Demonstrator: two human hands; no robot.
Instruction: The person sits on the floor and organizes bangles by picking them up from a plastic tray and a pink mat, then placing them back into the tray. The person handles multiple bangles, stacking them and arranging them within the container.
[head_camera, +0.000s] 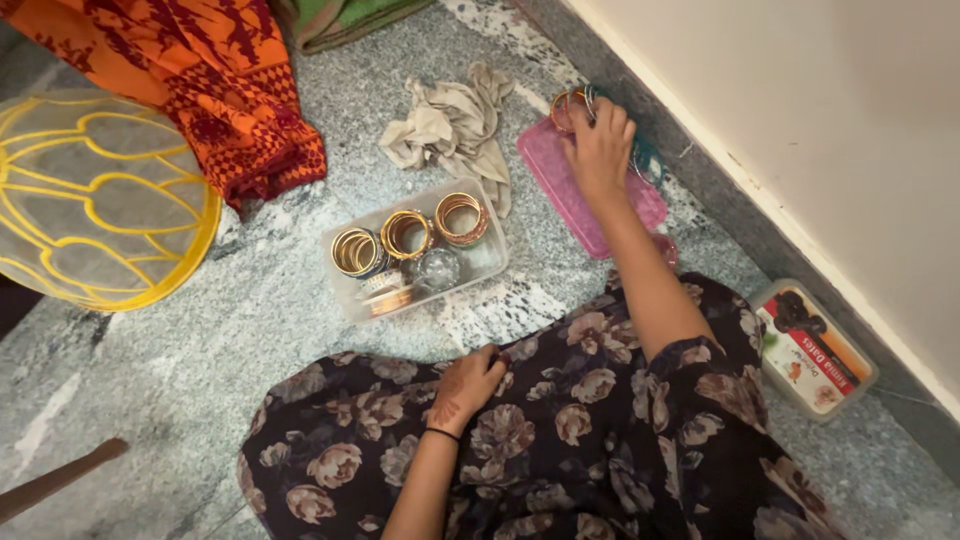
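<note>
Stone floor (200, 350), bangles (572, 105) under right hand (600, 140) (gripped)

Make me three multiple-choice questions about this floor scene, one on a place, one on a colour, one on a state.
1. Where does the right hand rest?
A. on the pink lid
B. in the clear box
C. on the beige cloth

2. What colour is the draped fabric at top left?
A. blue
B. orange with red
C. white

3. How is the clear box?
A. lidded
B. tipped over
C. open, with bangles standing inside

Answers:
1 A: the right hand lies at the far end of the pink lid, over some bangles there.
2 B: the fabric is orange with a dark red pattern.
3 C: the box has no lid on, and gold bangles stand in a row inside.

The left hand rests on the floral dress.
</note>
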